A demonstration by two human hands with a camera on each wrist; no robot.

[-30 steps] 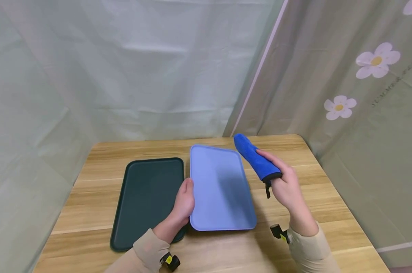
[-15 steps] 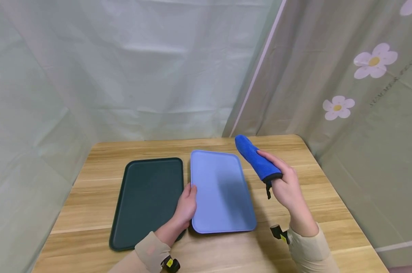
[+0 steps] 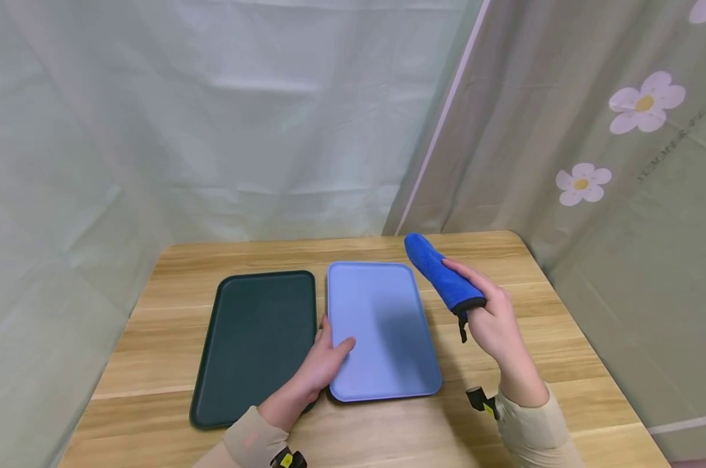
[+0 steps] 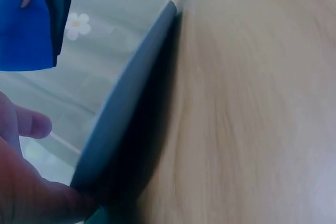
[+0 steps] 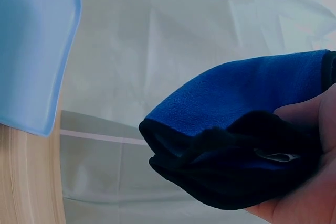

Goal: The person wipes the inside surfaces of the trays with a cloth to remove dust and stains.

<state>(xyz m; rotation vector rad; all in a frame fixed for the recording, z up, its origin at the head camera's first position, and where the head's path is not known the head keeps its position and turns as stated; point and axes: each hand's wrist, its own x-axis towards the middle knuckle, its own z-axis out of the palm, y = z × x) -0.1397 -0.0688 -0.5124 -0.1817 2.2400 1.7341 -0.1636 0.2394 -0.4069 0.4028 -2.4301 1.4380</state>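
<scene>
A light blue rectangular tray (image 3: 382,325) is at the middle of the wooden table, its left rim beside my left hand (image 3: 322,364). That hand's thumb is spread over the tray, and its fingers reach along the rim. In the left wrist view a dark gap shows under the tray (image 4: 123,106); whether it rests fully on the table I cannot tell. My right hand (image 3: 493,318) holds a folded blue cloth (image 3: 441,270) with black edging and a dangling black loop, above the tray's right side. The right wrist view shows the cloth (image 5: 247,90) bunched in layers within the grip.
A dark green tray (image 3: 256,344) lies flat just left of the blue one, partly behind the left forearm. Wooden tabletop (image 3: 534,364) extends around both trays. Curtains (image 3: 306,123) hang behind and along the sides, with printed flowers at right.
The blue tray's far edge has come down and toward me. My left hand has gone from gripping its rim to a spread thumb. The right hand and cloth have hardly moved.
</scene>
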